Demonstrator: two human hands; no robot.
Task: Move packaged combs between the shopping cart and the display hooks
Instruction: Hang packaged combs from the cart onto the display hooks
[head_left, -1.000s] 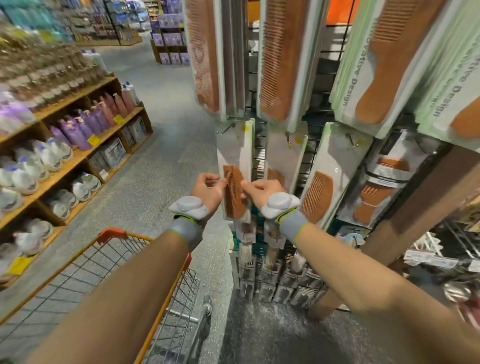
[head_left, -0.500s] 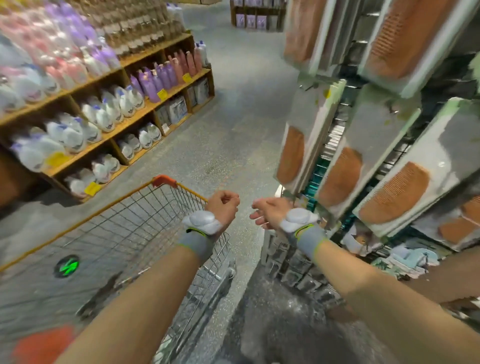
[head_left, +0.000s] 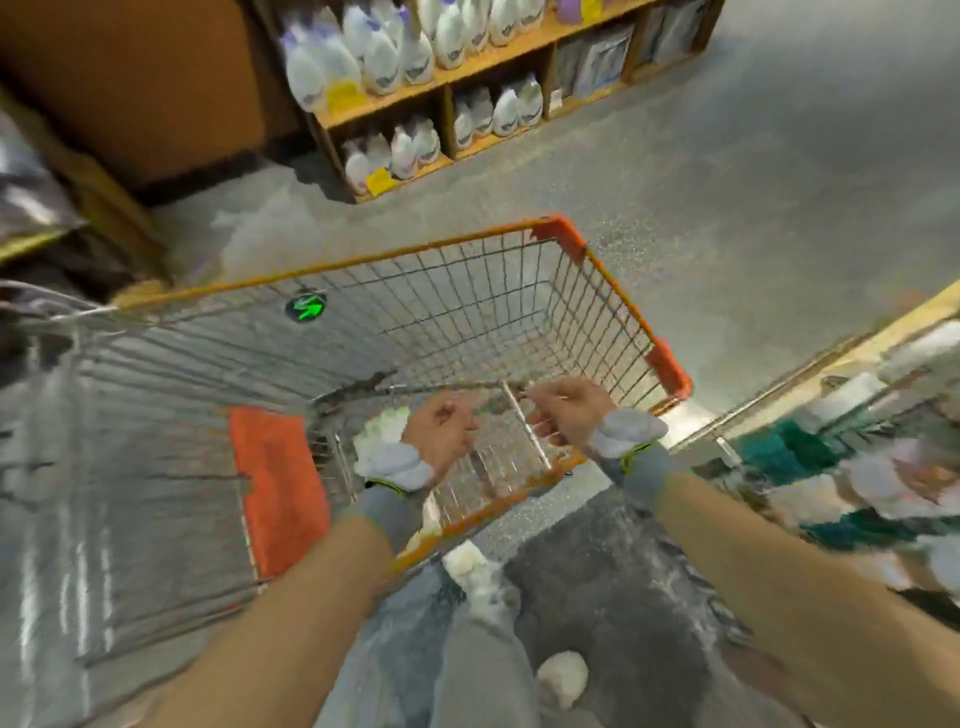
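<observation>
The shopping cart (head_left: 565, 238) is a wire-mesh basket with an orange rim and orange plastic guards on its far corners. It is seen from above, standing upright on the floor at a slight skew. An orange flap (head_left: 280, 488) closes the cart's near end. Low inside the cart, just beyond that flap, lies a pale white-and-green package (head_left: 385, 423). It is too blurred to tell whether it holds a comb.
</observation>
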